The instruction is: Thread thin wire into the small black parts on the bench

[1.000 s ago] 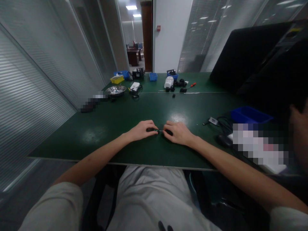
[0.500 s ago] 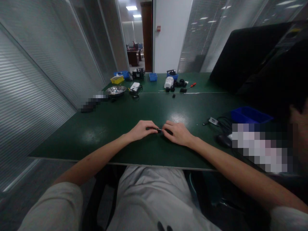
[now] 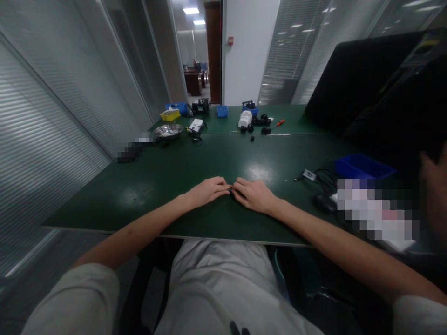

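My left hand (image 3: 206,191) and my right hand (image 3: 252,193) meet fingertip to fingertip low over the front part of the green table (image 3: 167,177). A small black piece with a pale edge (image 3: 230,190) is pinched between them. The fingers cover most of it, so its kind cannot be made out. Thumb and fingers of my left hand are pressed together at its left side. On the right side, the curled fingers of my right hand close around it.
To the right lie a cable with a white tag (image 3: 309,175), a black mouse (image 3: 324,203) and a blue tray (image 3: 363,166). Farther back stand a metal bowl (image 3: 169,131), a white box (image 3: 195,125), small bins and a red screwdriver (image 3: 280,123). Another person's hand (image 3: 435,186) shows at the right edge.
My hands have drawn closer together. The fingers of my left hand have flattened and pressed together, and the black piece is now more covered.
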A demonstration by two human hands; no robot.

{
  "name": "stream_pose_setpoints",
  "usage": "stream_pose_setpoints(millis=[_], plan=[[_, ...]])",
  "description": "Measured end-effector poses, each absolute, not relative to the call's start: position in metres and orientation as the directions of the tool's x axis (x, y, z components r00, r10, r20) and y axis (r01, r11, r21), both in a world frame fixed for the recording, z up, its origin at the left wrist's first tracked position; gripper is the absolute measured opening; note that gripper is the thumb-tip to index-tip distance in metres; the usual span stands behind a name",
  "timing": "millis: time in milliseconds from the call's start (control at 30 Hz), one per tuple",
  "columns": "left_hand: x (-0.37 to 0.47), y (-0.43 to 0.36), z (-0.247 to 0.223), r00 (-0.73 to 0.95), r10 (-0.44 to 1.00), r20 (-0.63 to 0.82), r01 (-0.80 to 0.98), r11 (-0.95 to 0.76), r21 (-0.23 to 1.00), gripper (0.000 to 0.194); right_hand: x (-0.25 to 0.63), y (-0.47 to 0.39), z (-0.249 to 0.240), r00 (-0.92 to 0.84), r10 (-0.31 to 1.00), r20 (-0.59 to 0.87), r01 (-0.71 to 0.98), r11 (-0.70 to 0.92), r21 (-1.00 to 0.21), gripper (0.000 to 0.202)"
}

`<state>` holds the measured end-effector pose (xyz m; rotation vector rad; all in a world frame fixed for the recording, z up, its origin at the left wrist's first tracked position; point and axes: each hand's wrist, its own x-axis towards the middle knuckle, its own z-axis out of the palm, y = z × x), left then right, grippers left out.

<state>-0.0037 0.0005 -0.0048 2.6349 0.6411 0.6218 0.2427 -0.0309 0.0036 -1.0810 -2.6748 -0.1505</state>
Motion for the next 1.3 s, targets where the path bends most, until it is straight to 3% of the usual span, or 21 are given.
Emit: stream_pose_setpoints(millis=[233, 533, 800, 1067, 1167, 1300], plan=[[0.0, 0.003, -0.006, 0.758, 0.552, 0.348, 0.314, -0.776, 0.547, 0.032, 0.243, -0.029, 0.002, -0.687, 0.672, 0.276, 0.687, 0.725, -0.053, 0.035], [-0.006, 0.009, -0.001, 0.731, 0.587, 0.348, 0.331, -0.751, 0.571, 0.032, 0.243, -0.029, 0.005, -0.68, 0.691, 0.247, 0.703, 0.71, -0.05, 0.032], [-0.008, 0.034, -0.013, 0.698, 0.617, 0.364, 0.498, -0.783, 0.373, 0.031, 0.242, -0.029, 0.006, -0.67, 0.701, 0.244, 0.713, 0.7, -0.051, 0.033], [-0.015, 0.016, -0.002, 0.779, 0.547, 0.306, 0.507, -0.837, 0.205, 0.039, 0.244, -0.029, 0.006, -0.681, 0.688, 0.251, 0.7, 0.712, -0.052, 0.032], [-0.017, 0.013, 0.0, 0.76, 0.554, 0.339, 0.484, -0.831, 0.274, 0.042, 0.243, -0.03, 0.007, -0.678, 0.69, 0.254, 0.699, 0.712, -0.067, 0.031], [-0.017, 0.011, 0.003, 0.631, 0.641, 0.437, 0.408, -0.753, 0.516, 0.056, 0.245, -0.029, 0.006, -0.67, 0.693, 0.267, 0.696, 0.711, -0.097, 0.031]])
